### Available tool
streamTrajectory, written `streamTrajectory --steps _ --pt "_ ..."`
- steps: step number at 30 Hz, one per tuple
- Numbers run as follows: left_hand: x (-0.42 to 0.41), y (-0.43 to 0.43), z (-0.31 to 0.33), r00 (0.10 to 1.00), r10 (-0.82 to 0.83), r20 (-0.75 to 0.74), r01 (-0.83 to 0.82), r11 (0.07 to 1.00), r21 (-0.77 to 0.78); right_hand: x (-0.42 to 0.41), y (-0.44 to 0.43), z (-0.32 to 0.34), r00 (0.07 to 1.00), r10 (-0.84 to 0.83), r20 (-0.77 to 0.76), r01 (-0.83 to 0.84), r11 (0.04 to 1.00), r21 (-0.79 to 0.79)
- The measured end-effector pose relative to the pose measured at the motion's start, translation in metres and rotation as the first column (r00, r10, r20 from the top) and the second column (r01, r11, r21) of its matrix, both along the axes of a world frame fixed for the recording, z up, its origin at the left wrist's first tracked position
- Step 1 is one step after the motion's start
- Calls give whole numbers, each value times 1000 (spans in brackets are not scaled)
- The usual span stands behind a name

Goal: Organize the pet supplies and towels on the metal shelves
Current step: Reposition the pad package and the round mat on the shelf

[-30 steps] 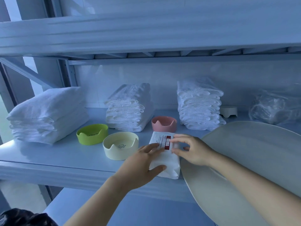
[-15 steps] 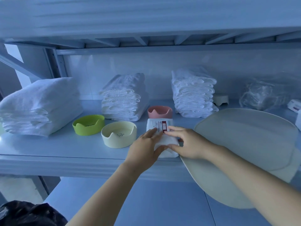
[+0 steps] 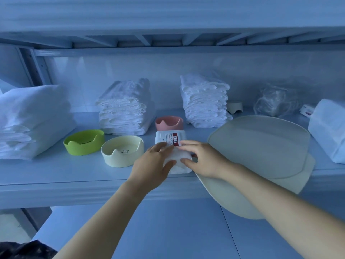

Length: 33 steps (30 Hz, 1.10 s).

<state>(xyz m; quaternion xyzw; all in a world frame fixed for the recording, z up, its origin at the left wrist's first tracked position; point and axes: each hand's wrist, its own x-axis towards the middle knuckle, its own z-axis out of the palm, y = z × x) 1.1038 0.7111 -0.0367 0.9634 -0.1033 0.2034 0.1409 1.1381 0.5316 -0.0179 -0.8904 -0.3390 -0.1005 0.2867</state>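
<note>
A white soft pack with a red label (image 3: 170, 139) lies on the metal shelf (image 3: 56, 171) near its front edge. My left hand (image 3: 153, 163) grips its near left side, thumb on top. From the right, my right hand (image 3: 201, 159) holds the same pack, with its fingers over the top. A cream pet bowl (image 3: 122, 153) and a green one (image 3: 84, 142) stand to the left; a pink bowl (image 3: 169, 123) stands just behind the pack. Three stacks of white towels sit behind: left (image 3: 31, 120), middle (image 3: 125, 107) and right (image 3: 205, 101).
A large cream oval mat (image 3: 261, 152) overhangs the shelf edge on the right, under my right forearm. Behind it are a small white bowl (image 3: 234, 107), a clear plastic bag (image 3: 276, 102), a small box (image 3: 307, 110) and a white bundle (image 3: 328, 128). An upper shelf hangs overhead; a lower shelf lies below.
Both hands have closed in around the pack's near end, the view shifting right and closer. The pack now lies straighter, just in front of the pink bowl.
</note>
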Motion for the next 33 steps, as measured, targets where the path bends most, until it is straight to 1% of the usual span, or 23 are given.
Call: streamTrajectory --steps 4,9,13,15,21,24,33 --pt "-7 -7 7 996 -21 82 22 1000 -16 0 -17 2 999 -29 31 27 998 52" --pt "-14 -36 18 985 -85 151 90 996 -28 -5 -53 6 995 -76 69 73 996 49" --pt "-7 -74 25 976 -145 164 152 988 -33 -7 -93 10 988 -136 76 132 990 55" --pt "-3 -100 29 967 -185 177 193 981 -32 -9 -117 13 983 -161 85 157 986 51" --pt "6 -191 33 949 -277 153 287 957 -49 -16 -206 21 970 -232 74 230 972 43" --pt "11 -240 35 938 -317 141 330 941 -81 -19 -258 24 958 -280 63 276 959 60" --pt "25 -385 56 892 -406 199 436 889 -140 -26 -391 47 906 -396 149 379 916 127"
